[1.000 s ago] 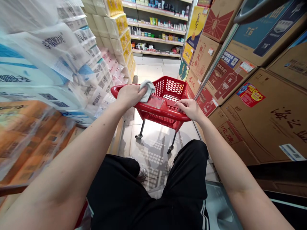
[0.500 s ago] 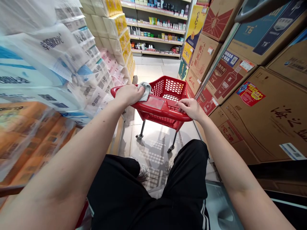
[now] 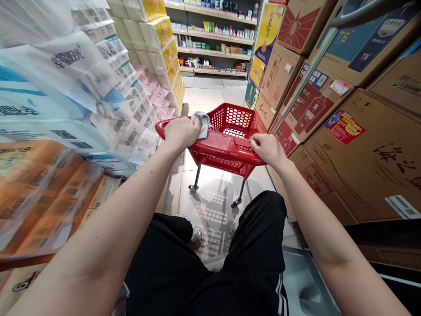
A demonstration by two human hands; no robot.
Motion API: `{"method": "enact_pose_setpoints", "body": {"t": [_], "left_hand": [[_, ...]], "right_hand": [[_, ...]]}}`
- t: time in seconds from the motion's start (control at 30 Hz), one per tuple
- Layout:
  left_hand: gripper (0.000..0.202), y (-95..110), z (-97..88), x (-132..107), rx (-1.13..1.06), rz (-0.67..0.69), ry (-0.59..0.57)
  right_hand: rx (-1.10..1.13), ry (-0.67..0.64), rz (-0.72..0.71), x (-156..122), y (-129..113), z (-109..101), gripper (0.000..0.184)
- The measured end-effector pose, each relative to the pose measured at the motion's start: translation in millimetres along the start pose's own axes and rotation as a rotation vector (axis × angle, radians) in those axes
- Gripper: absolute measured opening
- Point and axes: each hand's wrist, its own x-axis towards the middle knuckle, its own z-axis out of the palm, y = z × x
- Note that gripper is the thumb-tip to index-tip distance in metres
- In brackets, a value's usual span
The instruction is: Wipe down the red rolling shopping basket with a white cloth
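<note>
Brown cardboard carton stack (image 3: 378,162): fills the right side, printed in red, blue and black; an upright bare metal pole (image 3: 304,81) stands in front of it
White-and-blue plastic-wrapped paper packs (image 3: 49,105): piled high on the left, with orange plastic-wrapped packs (image 3: 36,193) below
Pale multi-tier shelving (image 3: 213,72): closes the far end of the aisle, rows of small bottles and tubes on it
Black trousers with white side stripes (image 3: 204,289): the person's legs, knees apart, bent toward the cart
Red plastic shopping cart (image 3: 210,159): stands on the tiles just ahead of the knees; honeycomb basket, metal legs on casters, thick red handle bar (image 3: 241,154) facing the person
Left hand (image 3: 183,133): on the left half of the handle bar, fingers bent and closed on the cloth; fingertips hidden
Right hand (image 3: 269,148): at the bar's right end, fingers curled round it, no cloth in them; firmness cannot be told
Crumpled pale grey cloth (image 3: 202,125): bunched under the left thumb and fingers, against the handle bar, left of its clear label panel (image 3: 215,141)
</note>
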Motion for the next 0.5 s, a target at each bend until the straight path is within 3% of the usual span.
{"method": "enact_pose_setpoints", "body": {"t": [0.2,0.37,0.5], "left_hand": [[0.072,-1.7,3.4,0.7,-0.029,0.021,0.063],[0.073,-4.9,5.0,-6.3,-0.036,0.059,0.111],[0.069,-9.0,6.6,-18.6,-0.087,0.13,0.214]], "right_hand": [[-0.032,-0.037,0.067,2.4,-16.4,6.7,0.055],[-0.049,-0.071,0.079,6.6,-11.6,6.6,0.052],[-0.05,-0.028,0.087,4.1,-7.5,5.4,0.05]]}}
